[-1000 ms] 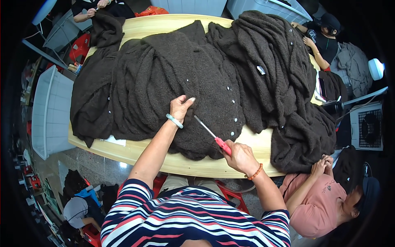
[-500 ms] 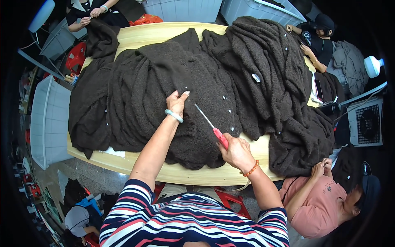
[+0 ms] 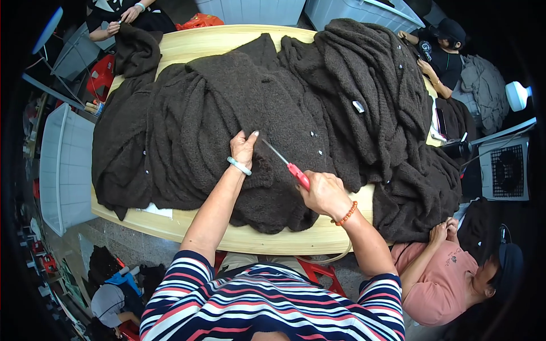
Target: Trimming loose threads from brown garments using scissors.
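A large heap of dark brown fleecy cloth (image 3: 222, 102) spreads over the table in front of me. My left hand (image 3: 243, 149), with a pale bracelet at the wrist, pinches a fold of it between thumb and fingers. My right hand (image 3: 325, 194) is closed round the pinkish-red handle of a tool with a thin metal shaft (image 3: 278, 152); its exact kind is unclear. The shaft slants up and left, its tip close to my left thumb; whether it touches the cloth I cannot tell. Small white bits (image 3: 319, 152) dot the cloth to the right of the shaft.
The pale wooden table (image 3: 273, 243) shows along its near edge. Co-workers handle the cloth at the far left, far right and near right (image 3: 435, 273). Grey plastic bins (image 3: 68, 170) stand around the table. A cord (image 3: 335, 257) loops by the near edge.
My right hand has moved left and slightly up, bringing the tool's tip nearer my left thumb. A small white dot by that thumb no longer shows. My left hand has shifted slightly down.
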Demonstrator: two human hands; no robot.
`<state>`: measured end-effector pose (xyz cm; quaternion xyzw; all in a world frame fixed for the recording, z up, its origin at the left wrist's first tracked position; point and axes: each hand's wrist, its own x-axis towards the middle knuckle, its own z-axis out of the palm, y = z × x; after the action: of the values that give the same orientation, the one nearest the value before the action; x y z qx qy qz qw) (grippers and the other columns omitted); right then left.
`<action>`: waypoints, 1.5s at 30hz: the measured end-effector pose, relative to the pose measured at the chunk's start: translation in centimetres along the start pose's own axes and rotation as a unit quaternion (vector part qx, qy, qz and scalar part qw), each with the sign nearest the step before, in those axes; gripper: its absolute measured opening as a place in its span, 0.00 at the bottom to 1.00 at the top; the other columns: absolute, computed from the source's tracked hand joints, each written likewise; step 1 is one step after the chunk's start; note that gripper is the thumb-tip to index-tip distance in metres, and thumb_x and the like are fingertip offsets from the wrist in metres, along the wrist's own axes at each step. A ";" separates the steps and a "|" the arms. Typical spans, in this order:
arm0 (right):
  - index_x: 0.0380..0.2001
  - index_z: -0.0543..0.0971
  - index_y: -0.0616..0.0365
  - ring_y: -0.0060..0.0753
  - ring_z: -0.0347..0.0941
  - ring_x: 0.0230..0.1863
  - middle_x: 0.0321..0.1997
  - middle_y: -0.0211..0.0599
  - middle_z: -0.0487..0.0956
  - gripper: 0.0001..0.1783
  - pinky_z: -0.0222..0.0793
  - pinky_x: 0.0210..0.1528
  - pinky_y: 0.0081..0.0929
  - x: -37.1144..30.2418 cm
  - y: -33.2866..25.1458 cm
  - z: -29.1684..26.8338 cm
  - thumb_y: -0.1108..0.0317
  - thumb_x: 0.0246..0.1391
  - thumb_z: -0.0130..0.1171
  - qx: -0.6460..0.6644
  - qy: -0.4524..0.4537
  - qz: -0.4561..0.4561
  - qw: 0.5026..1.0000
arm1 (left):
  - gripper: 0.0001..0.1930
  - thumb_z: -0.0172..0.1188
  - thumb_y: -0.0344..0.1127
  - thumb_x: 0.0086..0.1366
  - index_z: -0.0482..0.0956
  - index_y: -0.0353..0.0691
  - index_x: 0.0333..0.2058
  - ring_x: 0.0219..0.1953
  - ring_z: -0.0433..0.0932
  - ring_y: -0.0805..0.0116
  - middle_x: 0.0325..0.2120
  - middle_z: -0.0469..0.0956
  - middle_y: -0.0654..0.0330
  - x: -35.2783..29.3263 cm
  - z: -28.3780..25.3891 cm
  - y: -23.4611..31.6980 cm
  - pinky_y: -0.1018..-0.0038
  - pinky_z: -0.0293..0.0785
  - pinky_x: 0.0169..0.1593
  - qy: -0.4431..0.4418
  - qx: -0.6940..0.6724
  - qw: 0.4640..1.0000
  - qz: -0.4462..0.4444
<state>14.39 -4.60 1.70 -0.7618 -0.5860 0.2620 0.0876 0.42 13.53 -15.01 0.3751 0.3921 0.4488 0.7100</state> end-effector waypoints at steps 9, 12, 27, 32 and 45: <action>0.31 0.79 0.61 0.55 0.81 0.34 0.26 0.55 0.81 0.13 0.76 0.39 0.47 2.1 -0.7 -0.5 0.61 0.56 0.55 -0.001 0.032 -0.005 0.999 | 0.11 0.58 0.26 0.66 0.80 0.33 0.46 0.44 0.77 0.73 0.44 0.81 0.62 0.1 -0.4 -0.3 0.75 0.71 0.51 -0.030 0.009 0.999 -0.006; 0.33 0.78 0.60 0.57 0.80 0.34 0.26 0.55 0.80 0.13 0.74 0.42 0.50 0.6 -0.3 0.2 0.59 0.56 0.56 0.004 0.014 -0.017 1.000 | 0.11 0.59 0.26 0.65 0.80 0.34 0.45 0.43 0.77 0.74 0.43 0.81 0.62 -0.2 0.0 -0.3 0.76 0.71 0.50 0.002 0.018 1.000 0.022; 0.35 0.76 0.57 0.61 0.77 0.31 0.24 0.54 0.78 0.11 0.72 0.37 0.50 -3.3 1.4 -0.5 0.60 0.56 0.59 0.028 -0.015 0.007 0.999 | 0.06 0.62 0.27 0.65 0.77 0.39 0.40 0.37 0.78 0.79 0.35 0.79 0.67 -4.0 0.1 4.2 0.80 0.73 0.43 -0.136 -0.027 0.989 -0.053; 0.35 0.75 0.58 0.59 0.77 0.30 0.22 0.54 0.78 0.11 0.72 0.36 0.49 -3.6 1.5 -0.1 0.62 0.56 0.59 0.023 0.010 0.007 1.000 | 0.12 0.62 0.27 0.65 0.78 0.38 0.47 0.37 0.78 0.80 0.36 0.80 0.67 -4.7 0.2 2.7 0.81 0.74 0.42 -0.096 -0.024 0.995 -0.031; 0.33 0.76 0.59 0.57 0.79 0.27 0.21 0.54 0.79 0.10 0.75 0.34 0.48 -3.0 1.5 0.5 0.63 0.56 0.57 0.003 0.012 0.011 1.000 | 0.03 0.60 0.26 0.66 0.80 0.37 0.37 0.35 0.76 0.81 0.34 0.81 0.67 -5.0 0.5 1.2 0.82 0.71 0.44 -0.103 0.016 0.994 -0.020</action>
<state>14.85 -7.90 1.48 -0.7713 -0.5755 0.2551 0.0938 -0.96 9.18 -12.59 0.4230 0.3315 0.3871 0.7493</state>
